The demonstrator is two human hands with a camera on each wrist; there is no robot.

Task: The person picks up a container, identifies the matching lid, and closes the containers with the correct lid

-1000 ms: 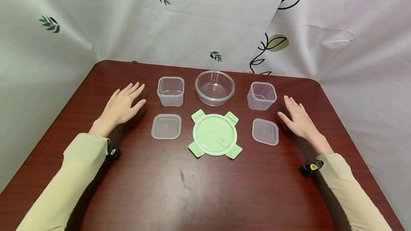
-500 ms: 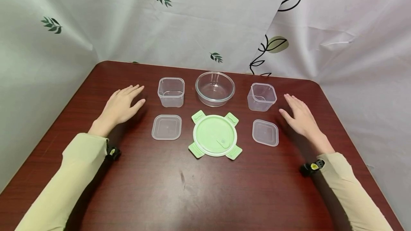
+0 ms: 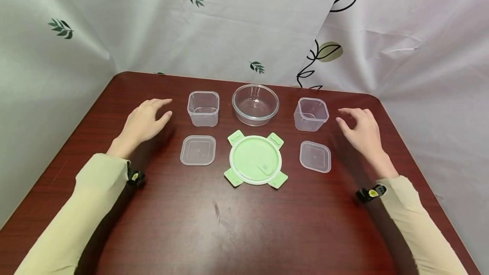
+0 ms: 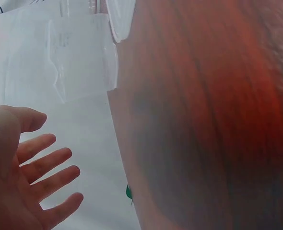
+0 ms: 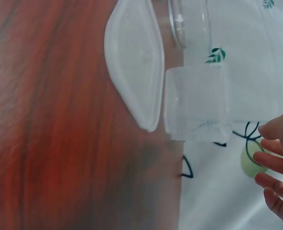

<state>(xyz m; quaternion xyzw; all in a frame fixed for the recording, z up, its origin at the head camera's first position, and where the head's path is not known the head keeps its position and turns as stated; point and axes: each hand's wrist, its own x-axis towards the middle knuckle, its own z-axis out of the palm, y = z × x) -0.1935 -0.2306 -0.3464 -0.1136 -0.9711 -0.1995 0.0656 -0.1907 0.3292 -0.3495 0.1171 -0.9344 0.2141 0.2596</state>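
Note:
My left hand [image 3: 143, 120] hovers over the table left of a clear square plastic container [image 3: 203, 118], thumb and fingers apart and holding nothing. In the left wrist view that container [image 4: 84, 60] appears beyond the loosely bent fingers [image 4: 53, 183]. On the other side, my right hand [image 3: 363, 133] is just right of a second clear square container [image 3: 311, 122], its fingers bent and nothing in them. The right wrist view shows this container [image 5: 196, 103] apart from the fingertips. Both containers stand upright without lids. A clear square lid lies in front of each: left lid [image 3: 198, 150], right lid [image 3: 315, 157].
Between the containers stands a round glass bowl [image 3: 255, 107]. A round green lid [image 3: 255, 159] with side flaps lies flat in front of it. The dark red wooden table [image 3: 244, 232] ends at the back against a white leaf-patterned curtain [image 3: 244, 24].
Both hands have risen a little from the table and their fingers have bent from a flatter, spread pose. The containers, bowl and lids have stayed in place.

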